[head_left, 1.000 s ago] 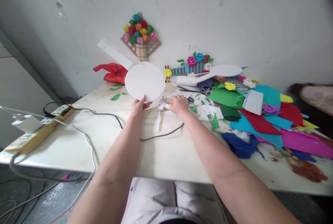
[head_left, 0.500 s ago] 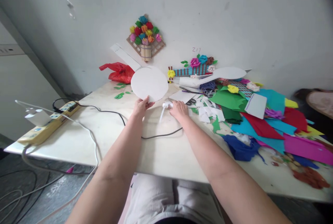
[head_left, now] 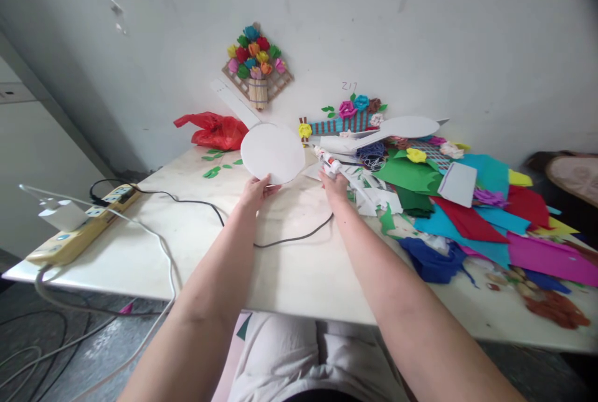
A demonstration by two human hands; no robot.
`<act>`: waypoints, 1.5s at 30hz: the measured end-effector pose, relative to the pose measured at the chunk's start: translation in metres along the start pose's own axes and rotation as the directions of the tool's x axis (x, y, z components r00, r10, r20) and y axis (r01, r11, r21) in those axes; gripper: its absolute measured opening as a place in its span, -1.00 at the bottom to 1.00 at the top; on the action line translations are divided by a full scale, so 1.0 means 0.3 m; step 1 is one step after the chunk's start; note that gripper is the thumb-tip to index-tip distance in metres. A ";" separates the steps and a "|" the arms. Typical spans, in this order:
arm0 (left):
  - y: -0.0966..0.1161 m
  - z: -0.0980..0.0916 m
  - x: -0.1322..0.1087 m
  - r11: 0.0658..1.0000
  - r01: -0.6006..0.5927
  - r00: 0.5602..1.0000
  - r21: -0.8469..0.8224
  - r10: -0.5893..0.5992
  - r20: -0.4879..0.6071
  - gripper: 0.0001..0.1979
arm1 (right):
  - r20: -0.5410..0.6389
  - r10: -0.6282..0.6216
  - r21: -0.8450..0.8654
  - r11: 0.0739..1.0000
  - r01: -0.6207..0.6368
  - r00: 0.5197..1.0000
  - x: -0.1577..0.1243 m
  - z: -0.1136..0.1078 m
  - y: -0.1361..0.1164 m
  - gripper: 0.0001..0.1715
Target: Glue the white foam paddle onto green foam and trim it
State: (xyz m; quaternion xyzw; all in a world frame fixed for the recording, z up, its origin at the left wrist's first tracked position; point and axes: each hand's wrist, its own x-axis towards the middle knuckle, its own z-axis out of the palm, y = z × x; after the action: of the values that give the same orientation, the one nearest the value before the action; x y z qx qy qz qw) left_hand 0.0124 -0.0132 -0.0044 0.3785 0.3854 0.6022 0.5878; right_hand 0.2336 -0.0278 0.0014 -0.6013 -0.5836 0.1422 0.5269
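My left hand (head_left: pixel 259 192) is closed on the lower edge of a white cardboard disc (head_left: pixel 273 153). A long white strip (head_left: pixel 236 103) runs from the disc's top up to the left. In my right hand (head_left: pixel 334 186) is a white hot glue gun (head_left: pixel 327 160) with a bit of red on it, lifted above the table and pointing up and left. Its nozzle stays apart from the disc, to the right of it. A black cord (head_left: pixel 296 244) runs across the table toward my right wrist. White paper scraps (head_left: pixel 374 196) lie just right of that hand.
Coloured sheets (head_left: pixel 471 227) and paper flowers (head_left: pixel 415 154) crowd the right side. A red plastic bag (head_left: pixel 217 131) and green paper leaves (head_left: pixel 212 172) lie at the back left. The power strip (head_left: pixel 79 230) sits at the left edge. A flower basket decoration (head_left: pixel 258 65) leans on the wall.
My right hand has raised the glue gun off the table and turned it from pointing down to pointing up and left. The disc has shifted slightly right in my left hand.
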 end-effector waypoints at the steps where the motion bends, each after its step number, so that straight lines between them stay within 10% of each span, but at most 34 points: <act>1: -0.001 0.000 -0.001 1.000 0.000 1.000 0.007 0.000 0.006 -0.76 | -0.010 0.054 0.163 0.985 -0.052 0.998 0.000 -0.002 -0.002 -0.52; 4: 0.003 0.001 -0.005 1.000 -0.002 1.000 0.015 0.002 0.012 -0.71 | 0.184 0.026 0.394 0.914 -0.098 0.983 -0.013 -0.015 -0.018 -0.59; 10: 0.022 0.008 -0.020 0.999 0.033 0.999 0.030 -0.033 0.005 -0.72 | 0.364 0.026 0.299 0.943 -0.143 0.931 -0.043 -0.030 -0.039 -0.69; 45: 0.000 -0.025 0.008 0.994 -0.034 0.996 0.106 0.025 0.085 -0.74 | 0.286 -0.072 -0.070 0.993 0.095 0.956 -0.031 -0.002 0.011 -0.72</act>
State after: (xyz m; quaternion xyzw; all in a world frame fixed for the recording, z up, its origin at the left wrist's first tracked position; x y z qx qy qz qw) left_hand 0.0056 -0.0109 -0.0076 0.4401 0.3867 0.5730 0.5731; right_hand 0.2333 -0.0352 -0.0051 -0.5710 -0.6832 0.1799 0.4180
